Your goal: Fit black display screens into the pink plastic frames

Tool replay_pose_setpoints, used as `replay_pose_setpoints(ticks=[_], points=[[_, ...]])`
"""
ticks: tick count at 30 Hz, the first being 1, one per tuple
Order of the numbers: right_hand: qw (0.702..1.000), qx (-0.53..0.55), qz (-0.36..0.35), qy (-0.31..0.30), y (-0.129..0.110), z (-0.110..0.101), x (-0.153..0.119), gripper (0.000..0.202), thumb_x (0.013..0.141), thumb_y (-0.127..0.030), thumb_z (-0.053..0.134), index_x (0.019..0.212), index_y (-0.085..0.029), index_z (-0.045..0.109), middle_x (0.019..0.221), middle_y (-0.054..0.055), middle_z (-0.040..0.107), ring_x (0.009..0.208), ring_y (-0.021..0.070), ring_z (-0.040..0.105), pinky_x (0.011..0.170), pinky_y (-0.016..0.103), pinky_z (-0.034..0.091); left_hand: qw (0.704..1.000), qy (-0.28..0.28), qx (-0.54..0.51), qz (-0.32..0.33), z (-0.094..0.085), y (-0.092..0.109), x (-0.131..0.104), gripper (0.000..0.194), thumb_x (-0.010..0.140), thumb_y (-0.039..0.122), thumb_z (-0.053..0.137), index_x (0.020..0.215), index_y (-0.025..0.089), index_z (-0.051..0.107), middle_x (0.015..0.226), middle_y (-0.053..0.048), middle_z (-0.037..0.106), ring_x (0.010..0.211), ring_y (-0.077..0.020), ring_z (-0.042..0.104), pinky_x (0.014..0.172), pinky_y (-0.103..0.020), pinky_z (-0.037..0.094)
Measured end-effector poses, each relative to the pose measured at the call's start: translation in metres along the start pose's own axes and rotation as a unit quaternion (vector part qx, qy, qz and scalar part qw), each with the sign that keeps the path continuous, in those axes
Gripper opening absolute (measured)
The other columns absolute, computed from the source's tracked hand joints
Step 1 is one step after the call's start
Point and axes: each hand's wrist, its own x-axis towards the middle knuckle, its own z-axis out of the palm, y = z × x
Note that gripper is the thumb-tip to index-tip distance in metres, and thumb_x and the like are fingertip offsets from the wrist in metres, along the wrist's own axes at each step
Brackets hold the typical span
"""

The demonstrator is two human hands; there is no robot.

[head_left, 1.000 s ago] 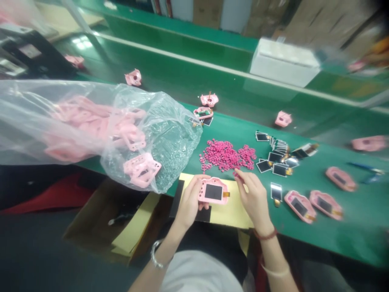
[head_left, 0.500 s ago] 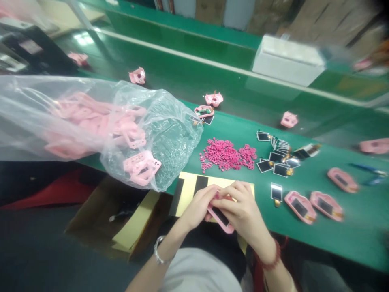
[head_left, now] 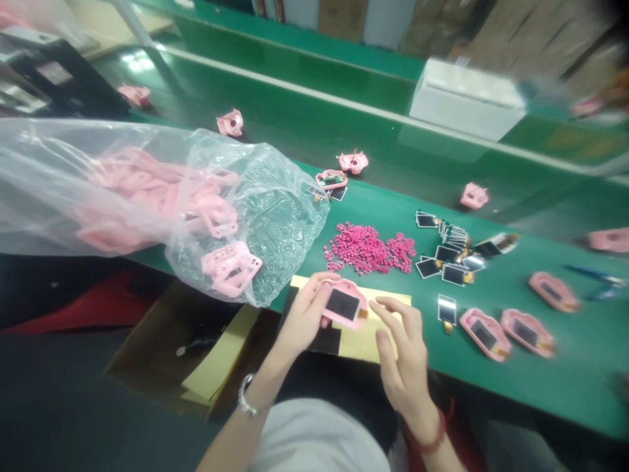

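Above green counter [head_left: 376,208], over yellow board [head_left: 361,341]. In left hand [head_left: 301,321], closed around left end of pink shell [head_left: 350,287], tilted slightly. With right hand [head_left: 405,347], poised just beside opposite end, fingers loosely spread, grip open, holding nothing visible. Probably light, stiff, smooth; best held by rim. Avoid pressing dark screen [head_left: 343,305], likely fragile. Spare orange tab [head_left: 363,314], likely bendable, easily creased.

The bumpy pink case [head_left: 344,303] had a dark screen and an orange tab. It was tilted in the left hand [head_left: 307,314], above the yellow sheet [head_left: 358,344], near the right hand [head_left: 405,357].
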Motion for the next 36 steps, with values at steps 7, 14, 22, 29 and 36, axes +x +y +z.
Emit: replay_pose_setpoints(ticks=[7, 14, 22, 29, 36], points=[[1.000, -0.011, -0.008, -0.027, 0.006, 0.054, -0.028, 0.025, 0.094, -0.015, 0.057, 0.116, -0.020, 0.066, 0.096, 0.009, 0.064, 0.087, 0.0220, 0.059, 0.078, 0.039, 0.050, 0.988, 0.112, 0.095, 0.039, -0.004, -0.022, 0.017, 0.034, 0.102, 0.046, 0.046, 0.116, 0.019, 0.062, 0.055, 0.005, 0.050, 0.045, -0.0111, 0.047, 0.046, -0.019, 0.037], [0.977, 0.201, 0.073, 0.006, 0.009, 0.043, -0.025, 0.004, 0.091, -0.025, 0.058, 0.090, -0.021, 0.056, 0.087, 0.004, 0.057, 0.083, 0.0191, 0.058, 0.072, 0.033, 0.051, 0.979, 0.138, 0.138, 0.054, -0.001, -0.013, 0.018, 0.030, 0.102, 0.037, 0.044, 0.114, 0.018, 0.063, 0.058, 0.004, 0.054, 0.047, -0.0118, 0.049, 0.052, -0.021, 0.041], [0.972, 0.158, 0.171, -0.023, 0.015, 0.015, 0.026, 0.016, 0.094, -0.035, 0.065, 0.086, -0.022, 0.070, 0.118, 0.009, 0.061, 0.114, 0.0235, 0.059, 0.102, 0.041, 0.046, 0.989, 0.052, 0.128, 0.045, 0.015, -0.010, 0.002, 0.033, 0.103, 0.040, 0.044, 0.117, 0.019, 0.065, 0.082, -0.003, 0.065, 0.063, -0.0149, 0.057, 0.063, -0.023, 0.048], [0.974, 0.138, 0.167, -0.069, 0.017, 0.014, 0.031, 0.022, 0.095, -0.034, 0.061, 0.078, -0.021, 0.065, 0.107, 0.008, 0.064, 0.101, 0.0220, 0.061, 0.089, 0.038, 0.050, 0.993, 0.034, 0.111, 0.030, 0.025, -0.015, -0.003, 0.034, 0.103, 0.041, 0.043, 0.119, 0.020, 0.064, 0.102, -0.007, 0.069, 0.076, -0.0179, 0.063, 0.065, -0.024, 0.050], [0.975, 0.137, 0.160, -0.066, 0.017, 0.015, 0.033, 0.020, 0.094, -0.032, 0.061, 0.077, -0.021, 0.065, 0.106, 0.008, 0.064, 0.102, 0.0223, 0.061, 0.087, 0.037, 0.051, 0.993, 0.043, 0.108, 0.036, 0.024, -0.016, -0.002, 0.035, 0.103, 0.043, 0.043, 0.120, 0.021, 0.065, 0.095, -0.006, 0.067, 0.072, -0.0174, 0.061, 0.067, -0.025, 0.051]])
